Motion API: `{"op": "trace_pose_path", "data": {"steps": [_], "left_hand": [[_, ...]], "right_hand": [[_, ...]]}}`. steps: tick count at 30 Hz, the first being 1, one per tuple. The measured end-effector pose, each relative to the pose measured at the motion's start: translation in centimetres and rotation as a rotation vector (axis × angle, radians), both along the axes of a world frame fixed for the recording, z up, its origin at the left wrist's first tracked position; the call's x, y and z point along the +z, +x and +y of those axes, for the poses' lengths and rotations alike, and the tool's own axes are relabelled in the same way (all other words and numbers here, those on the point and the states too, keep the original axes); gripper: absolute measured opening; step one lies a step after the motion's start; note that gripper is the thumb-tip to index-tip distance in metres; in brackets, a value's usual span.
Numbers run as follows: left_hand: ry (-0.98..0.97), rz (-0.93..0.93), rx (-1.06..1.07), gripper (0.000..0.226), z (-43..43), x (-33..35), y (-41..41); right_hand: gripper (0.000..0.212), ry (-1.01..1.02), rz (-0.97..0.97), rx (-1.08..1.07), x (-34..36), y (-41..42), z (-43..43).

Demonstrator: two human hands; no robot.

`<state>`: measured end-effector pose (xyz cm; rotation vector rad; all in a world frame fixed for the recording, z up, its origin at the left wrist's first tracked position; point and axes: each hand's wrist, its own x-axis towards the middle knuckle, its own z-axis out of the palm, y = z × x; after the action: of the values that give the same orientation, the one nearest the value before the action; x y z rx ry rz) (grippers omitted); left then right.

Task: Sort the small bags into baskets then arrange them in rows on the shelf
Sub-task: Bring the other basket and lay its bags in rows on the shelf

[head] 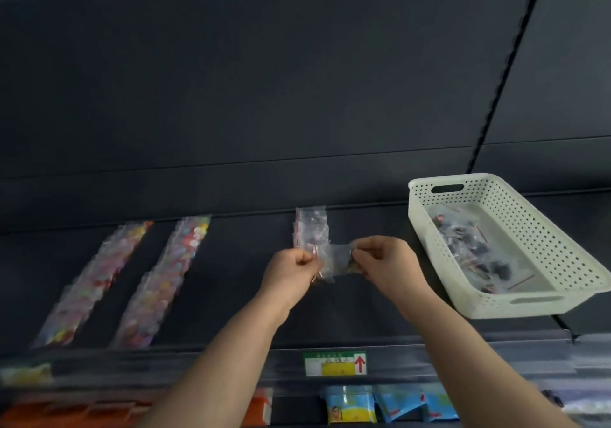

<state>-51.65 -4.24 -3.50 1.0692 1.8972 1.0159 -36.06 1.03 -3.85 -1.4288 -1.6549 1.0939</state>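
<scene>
Over the dark shelf (231, 279), my left hand (292, 270) and my right hand (385, 262) pinch the two ends of one small clear bag (335, 260) with dark bits inside. Just behind it, a short row of similar clear bags (310, 229) lies at the shelf's back. On the right stands a white perforated basket (535, 229), tilted, with several small bags of dark pieces (469, 242) in it. Two long rows of bags with colourful pieces (96, 282) (165, 282) run front to back on the left of the shelf.
A price label with a red arrow (334, 363) sits on the shelf's front rail. Blue and yellow packets (390, 404) and orange packs (72, 411) fill the shelf below. A dark back panel rises behind the shelf.
</scene>
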Motion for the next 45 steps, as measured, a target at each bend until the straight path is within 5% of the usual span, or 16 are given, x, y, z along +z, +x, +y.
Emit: {"op": "trace_pose_path", "data": {"steps": [16,22,28,38,45], "left_hand": [[-0.073,0.44,-0.046,0.003,-1.2,-3.9,-4.2],[-0.073,0.575,-0.062,0.018,-0.6,-4.1,-4.0],[-0.067,0.55,-0.074,0.026,-0.7,-3.5,-4.3],[0.095,0.489,-0.21,0.009,2.7,0.6,2.3],[0.188,0.509,-0.302,0.009,6.1,2.6,10.4]], "right_hand": [[0.027,0.092,-0.246,-0.105,-3.4,-4.5,-3.1],[0.03,0.117,-0.298,-0.164,-3.9,-5.2,-2.9],[0.024,0.147,-0.307,-0.141,-3.4,-4.4,-2.3],[0.012,0.606,-0.687,-0.192,0.8,2.4,-0.1],[0.021,0.542,-0.75,-0.285,1.5,10.7,2.2]]}}
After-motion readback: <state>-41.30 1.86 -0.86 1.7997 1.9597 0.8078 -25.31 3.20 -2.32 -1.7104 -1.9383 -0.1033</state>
